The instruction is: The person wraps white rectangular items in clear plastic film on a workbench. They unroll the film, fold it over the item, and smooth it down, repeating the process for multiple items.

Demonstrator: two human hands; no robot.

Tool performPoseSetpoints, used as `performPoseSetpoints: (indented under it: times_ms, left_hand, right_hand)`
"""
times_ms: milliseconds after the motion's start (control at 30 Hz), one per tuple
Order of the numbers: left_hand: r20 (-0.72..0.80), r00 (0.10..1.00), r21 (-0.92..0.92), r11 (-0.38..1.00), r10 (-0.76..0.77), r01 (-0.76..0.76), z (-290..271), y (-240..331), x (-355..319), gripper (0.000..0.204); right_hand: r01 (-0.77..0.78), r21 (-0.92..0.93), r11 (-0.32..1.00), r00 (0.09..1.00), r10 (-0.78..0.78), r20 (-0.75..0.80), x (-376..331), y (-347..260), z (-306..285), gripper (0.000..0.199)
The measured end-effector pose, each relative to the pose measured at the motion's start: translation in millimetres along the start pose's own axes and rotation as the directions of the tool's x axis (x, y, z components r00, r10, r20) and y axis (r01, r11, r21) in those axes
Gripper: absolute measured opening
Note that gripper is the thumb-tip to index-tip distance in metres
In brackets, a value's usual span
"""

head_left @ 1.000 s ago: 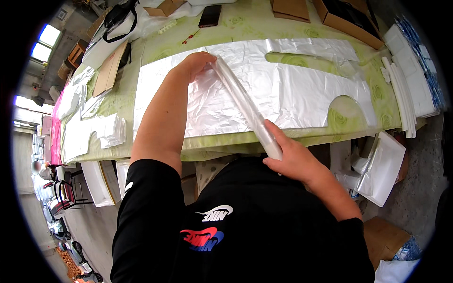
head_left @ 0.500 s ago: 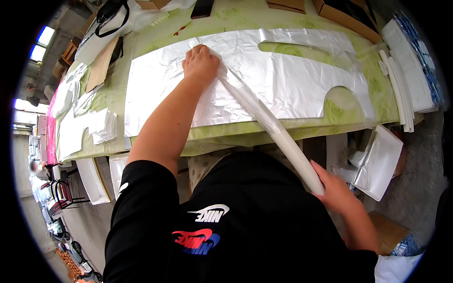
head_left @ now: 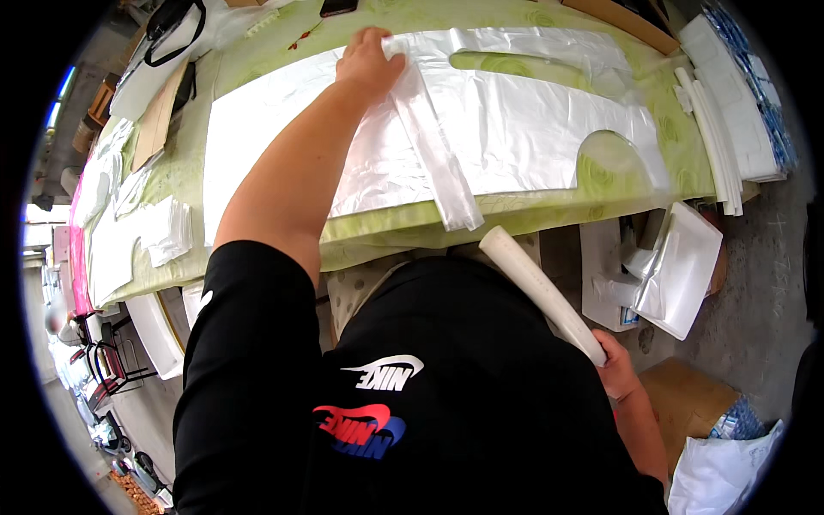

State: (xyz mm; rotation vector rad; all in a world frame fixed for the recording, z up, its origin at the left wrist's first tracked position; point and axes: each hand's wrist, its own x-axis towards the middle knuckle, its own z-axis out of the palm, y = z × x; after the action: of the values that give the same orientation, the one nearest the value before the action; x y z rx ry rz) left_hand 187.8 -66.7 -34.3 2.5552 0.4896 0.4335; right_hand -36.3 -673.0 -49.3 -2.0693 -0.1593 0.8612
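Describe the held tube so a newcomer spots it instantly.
Find the green-covered table; a black shirt is at its near side. By the shirt, the right hand grips the lower end of a white tube slanting up-left. Unlike the white rods at the table's right end, it is off the table.

White tube (head_left: 542, 296) pulled free, plastic sleeve (head_left: 436, 150) flattened

Center: glossy, wrinkled white plastic-film sheet (head_left: 506, 120); translucent plastic-film strip (head_left: 432, 142), shiny, creased. Right of lower center: smooth off-white tube (head_left: 545, 294), plastic-looking. Upper left: matt brown cardboard piece (head_left: 158, 118).
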Motion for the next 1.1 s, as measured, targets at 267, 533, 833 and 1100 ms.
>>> performPoseSetpoints:
  times_ms: [267,533,833,1100]
  left_hand:
    - [0.277,0.69,-0.029,0.724,0.669,-0.69,-19.5,19.8,-149.3,0.085]
    - [0.576,0.515,-0.019,0.64,0.635,-0.768,-34.5,18.2,-195.9,0.069]
    - [0.461,0.611,-0.041,0.703,0.644,-0.71,-37.3,19.9,-200.4,0.075]
    - [0.404,0.769,0.029,0.833,0.495,-0.552,-34.2,29.7,-218.0,0.069]
  right_hand:
    - [0.091,-0.122,0.988,0.989,-0.104,-0.103,23.0,-50.5,-8.9,0.057]
    - [0.486,-0.533,0.693,0.822,-0.569,0.009,152.0,-186.3,8.7,0.054]
    - [0.192,-0.755,0.626,0.812,-0.534,-0.235,266.4,-231.8,-4.5,0.054]
    - [0.683,-0.719,0.13,0.358,-0.917,0.174,234.2,-223.5,32.9,0.061]
